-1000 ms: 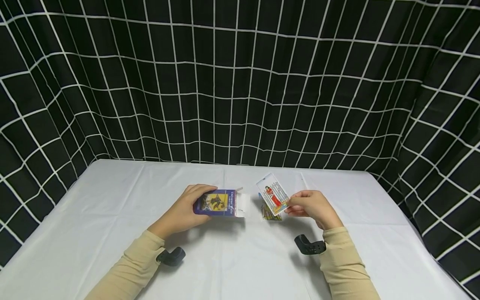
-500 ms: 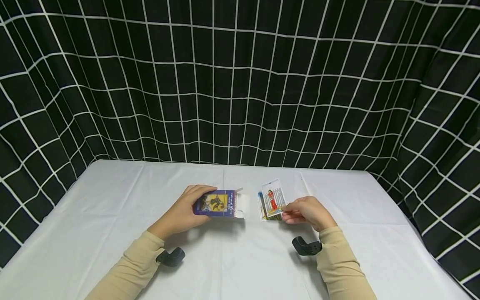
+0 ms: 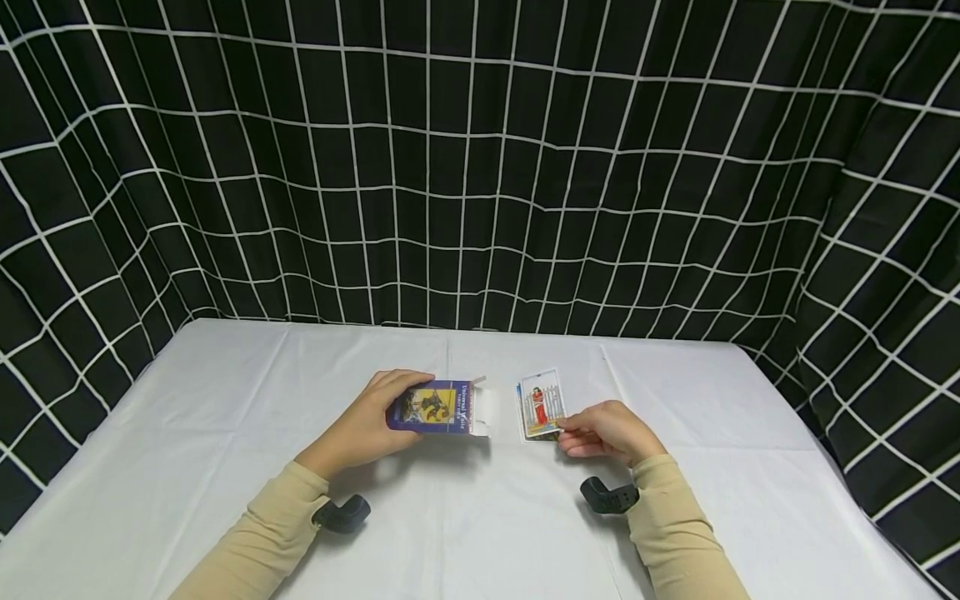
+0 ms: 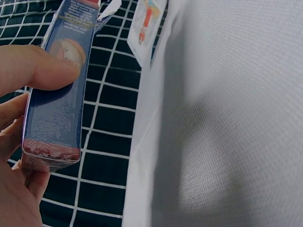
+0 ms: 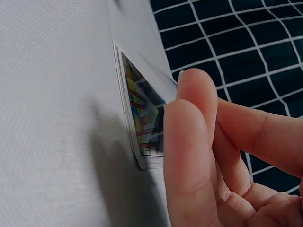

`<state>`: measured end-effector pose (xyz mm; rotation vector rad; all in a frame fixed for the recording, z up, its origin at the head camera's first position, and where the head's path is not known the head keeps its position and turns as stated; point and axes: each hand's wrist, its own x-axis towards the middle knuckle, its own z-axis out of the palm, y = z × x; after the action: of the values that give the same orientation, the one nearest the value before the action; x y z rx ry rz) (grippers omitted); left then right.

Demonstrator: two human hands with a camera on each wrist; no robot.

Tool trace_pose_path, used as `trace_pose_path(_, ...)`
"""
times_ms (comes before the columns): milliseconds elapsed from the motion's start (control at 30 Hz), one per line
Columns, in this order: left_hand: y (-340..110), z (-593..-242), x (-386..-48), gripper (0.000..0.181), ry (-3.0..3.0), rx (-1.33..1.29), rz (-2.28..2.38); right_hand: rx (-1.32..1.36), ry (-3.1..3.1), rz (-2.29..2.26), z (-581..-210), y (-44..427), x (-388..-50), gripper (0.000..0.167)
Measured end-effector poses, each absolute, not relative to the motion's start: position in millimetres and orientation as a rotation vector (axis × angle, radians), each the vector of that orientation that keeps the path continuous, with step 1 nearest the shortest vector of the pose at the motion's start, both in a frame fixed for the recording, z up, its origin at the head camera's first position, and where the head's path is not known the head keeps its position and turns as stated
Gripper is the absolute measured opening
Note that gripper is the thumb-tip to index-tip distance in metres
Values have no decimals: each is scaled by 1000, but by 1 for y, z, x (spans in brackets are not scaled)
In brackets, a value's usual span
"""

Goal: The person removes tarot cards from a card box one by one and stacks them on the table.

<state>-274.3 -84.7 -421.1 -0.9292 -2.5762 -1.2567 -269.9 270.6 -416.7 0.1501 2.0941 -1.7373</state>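
My left hand (image 3: pixel 363 427) grips a blue tarot card box (image 3: pixel 433 407) around its left end, holding it above the table. At the box's right end the white flap (image 3: pixel 483 408) stands open. In the left wrist view the thumb presses the box's narrow blue side (image 4: pixel 57 113). My right hand (image 3: pixel 609 432) pinches the lower right corner of a tarot card (image 3: pixel 542 405) with a red-clad figure. That card hovers over or lies on a small stack of tarot cards (image 5: pixel 141 116); exact contact cannot be told. The held card is mostly hidden behind the fingers in the right wrist view.
A white cloth covers the table (image 3: pixel 225 392). Black curtains with a white grid (image 3: pixel 450 167) hang behind it and along both sides. Each wrist wears a dark camera mount, one on the left (image 3: pixel 342 514) and one on the right (image 3: pixel 609 497).
My right hand has moved down and slightly left, bringing the tarot card lower and turning it more upright in line with the stack. The left hand and box have stayed put.
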Motion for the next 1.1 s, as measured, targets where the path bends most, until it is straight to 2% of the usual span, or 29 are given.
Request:
trace_pose_path(200, -84, -421, -274, 73, -2571, -935, -1258, 163, 2088, -1719, -421, 270, -271, 31)
trace_pose_path(600, -84, -420, -273, 73, -2572, -942, -1264, 322, 2157, -1628, -427, 267, -270, 13)
trace_pose_path(1100, -84, -419, -273, 73, -2580, -935, -1250, 379, 2290, -1497, -429, 261, -269, 24)
